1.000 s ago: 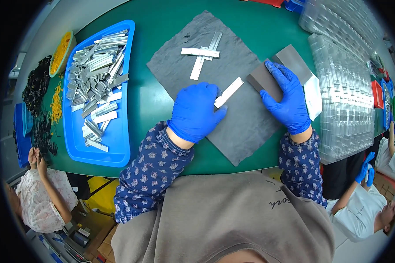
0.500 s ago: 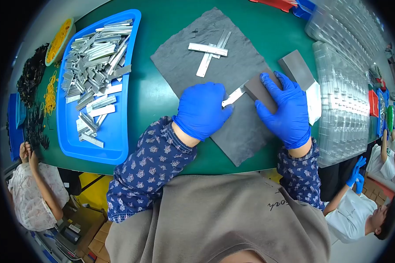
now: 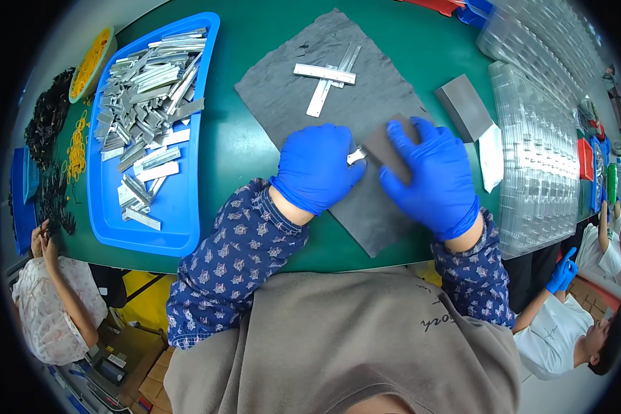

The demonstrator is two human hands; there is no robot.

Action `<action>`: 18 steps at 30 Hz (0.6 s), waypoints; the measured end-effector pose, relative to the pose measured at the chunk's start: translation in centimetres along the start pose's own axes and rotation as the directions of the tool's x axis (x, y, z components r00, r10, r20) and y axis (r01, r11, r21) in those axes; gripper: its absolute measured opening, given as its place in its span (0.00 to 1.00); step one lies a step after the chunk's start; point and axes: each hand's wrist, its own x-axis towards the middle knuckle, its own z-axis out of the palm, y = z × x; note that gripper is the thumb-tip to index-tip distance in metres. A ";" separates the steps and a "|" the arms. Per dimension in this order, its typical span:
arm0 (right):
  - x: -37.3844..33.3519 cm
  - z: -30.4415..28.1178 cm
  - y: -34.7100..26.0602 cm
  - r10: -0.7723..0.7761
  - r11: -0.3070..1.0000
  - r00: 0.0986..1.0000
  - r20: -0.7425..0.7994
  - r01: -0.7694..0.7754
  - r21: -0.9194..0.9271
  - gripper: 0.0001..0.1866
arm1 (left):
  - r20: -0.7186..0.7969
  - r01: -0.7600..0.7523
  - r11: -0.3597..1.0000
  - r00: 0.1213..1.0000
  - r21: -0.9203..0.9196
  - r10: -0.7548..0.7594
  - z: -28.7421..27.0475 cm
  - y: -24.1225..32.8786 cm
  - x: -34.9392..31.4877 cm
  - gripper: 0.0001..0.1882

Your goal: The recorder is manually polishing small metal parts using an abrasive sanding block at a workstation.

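Observation:
My left hand, in a blue glove, is closed on one end of a thin metal strip held down on a dark grey mat. Only a short piece of that strip shows; the rest is under the hand and the block. My gloved right hand grips a dark grey-brown rectangular block, its fingers spread over the top, and the block lies over the strip close to my left hand. Farther up the mat, several metal strips lie crossed over one another.
A blue tray heaped with metal strips stands at left, beside a bowl of yellow bands. At right are a second block, a white packet and stacked clear plastic trays. Other people sit at both sides.
My right hand and the block have slid left along the strip toward my left hand, covering more of it. My left hand has barely moved.

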 end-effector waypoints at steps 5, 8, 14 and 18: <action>0.8 0.1 2.8 0.014 1.000 1.000 -0.019 -0.014 0.013 0.28 | 0.020 0.026 1.000 0.999 -0.015 -0.026 -0.3 0.1 -0.1 0.12; 0.6 0.0 2.8 0.069 0.995 0.995 -0.068 -0.074 -0.066 0.28 | 0.006 0.008 1.000 1.000 -0.020 -0.008 -0.2 0.1 0.0 0.12; 0.8 -0.5 1.6 -0.027 0.999 0.999 -0.016 0.028 0.032 0.29 | 0.007 0.003 1.000 1.000 -0.007 -0.003 -0.5 0.3 -0.1 0.13; 0.7 -0.5 4.7 0.201 0.976 0.973 -0.109 -0.209 -0.062 0.29 | 0.013 0.004 1.000 1.000 0.011 -0.004 -0.3 0.6 0.0 0.12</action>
